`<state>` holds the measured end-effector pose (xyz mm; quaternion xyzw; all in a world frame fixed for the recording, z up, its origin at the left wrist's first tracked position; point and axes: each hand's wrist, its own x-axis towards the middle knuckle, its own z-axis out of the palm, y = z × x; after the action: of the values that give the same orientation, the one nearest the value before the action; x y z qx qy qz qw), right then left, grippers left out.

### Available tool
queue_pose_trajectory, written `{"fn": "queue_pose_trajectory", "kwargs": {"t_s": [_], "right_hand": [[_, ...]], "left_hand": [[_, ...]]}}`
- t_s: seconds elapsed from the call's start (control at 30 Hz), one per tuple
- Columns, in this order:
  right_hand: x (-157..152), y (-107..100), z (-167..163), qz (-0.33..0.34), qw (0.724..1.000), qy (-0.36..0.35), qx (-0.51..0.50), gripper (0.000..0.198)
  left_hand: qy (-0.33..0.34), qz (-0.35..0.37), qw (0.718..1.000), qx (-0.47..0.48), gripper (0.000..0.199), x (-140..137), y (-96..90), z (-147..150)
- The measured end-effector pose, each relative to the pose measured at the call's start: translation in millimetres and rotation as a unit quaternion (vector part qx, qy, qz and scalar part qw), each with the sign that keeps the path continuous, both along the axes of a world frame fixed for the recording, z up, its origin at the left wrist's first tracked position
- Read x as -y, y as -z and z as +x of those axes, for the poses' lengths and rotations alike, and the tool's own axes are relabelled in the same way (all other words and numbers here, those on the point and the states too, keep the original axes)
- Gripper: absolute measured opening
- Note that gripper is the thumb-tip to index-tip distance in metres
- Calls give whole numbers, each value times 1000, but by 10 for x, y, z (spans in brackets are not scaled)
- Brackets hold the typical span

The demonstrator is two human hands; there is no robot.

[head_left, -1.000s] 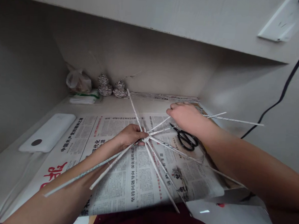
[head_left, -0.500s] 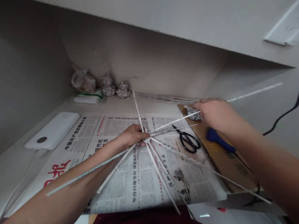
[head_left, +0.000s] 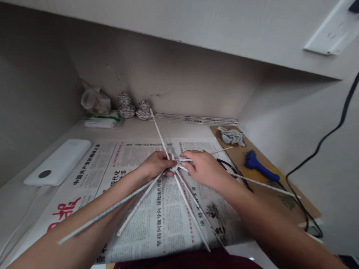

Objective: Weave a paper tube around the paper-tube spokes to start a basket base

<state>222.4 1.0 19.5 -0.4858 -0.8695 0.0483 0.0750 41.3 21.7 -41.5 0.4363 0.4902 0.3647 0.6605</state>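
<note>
Several thin rolled-paper strips (head_left: 190, 206) spread outward like spokes from a small woven centre (head_left: 174, 166), held above the newspaper. My left hand (head_left: 158, 165) pinches that centre from the left, thumb on top. Close against its other side, my right hand (head_left: 201, 166) has its fingers closed on a paper strip near the hub. One strip (head_left: 266, 185) sticks out to the right past my right wrist, and another points up and away. Black-handled scissors (head_left: 226, 165) lie on the newspaper, mostly covered by my right hand and forearm.
Newspaper (head_left: 140, 225) covers the desk. Cardboard (head_left: 300, 202) on the right bears a blue glue gun (head_left: 261, 167) and a crumpled grey bundle (head_left: 232, 137). A white power bank (head_left: 59, 161) lies left. Two woven gourds (head_left: 126, 107) and long paper sticks (head_left: 195, 119) stand behind. A shelf hangs overhead.
My right hand has come from the far right, where it held a strip stretched out, in to the woven centre. My left hand keeps its pinch. The view has shifted slightly.
</note>
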Motion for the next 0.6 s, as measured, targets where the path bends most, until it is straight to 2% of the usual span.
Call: {"fn": "queue_pose_trajectory", "kwargs": {"t_s": [0.13, 0.37, 0.6], "right_hand": [[56, 109, -113, 12, 1000, 13, -24, 30], [86, 174, -10, -9, 999, -16, -49, 37], [112, 274, 57, -9, 993, -41, -110, 44]], "left_hand": [[-9, -8, 1000, 11, 5, -22, 16, -13], [-12, -37, 999, 19, 2, -20, -50, -35], [-15, -80, 996, 47, 13, -74, -31, -51]]}}
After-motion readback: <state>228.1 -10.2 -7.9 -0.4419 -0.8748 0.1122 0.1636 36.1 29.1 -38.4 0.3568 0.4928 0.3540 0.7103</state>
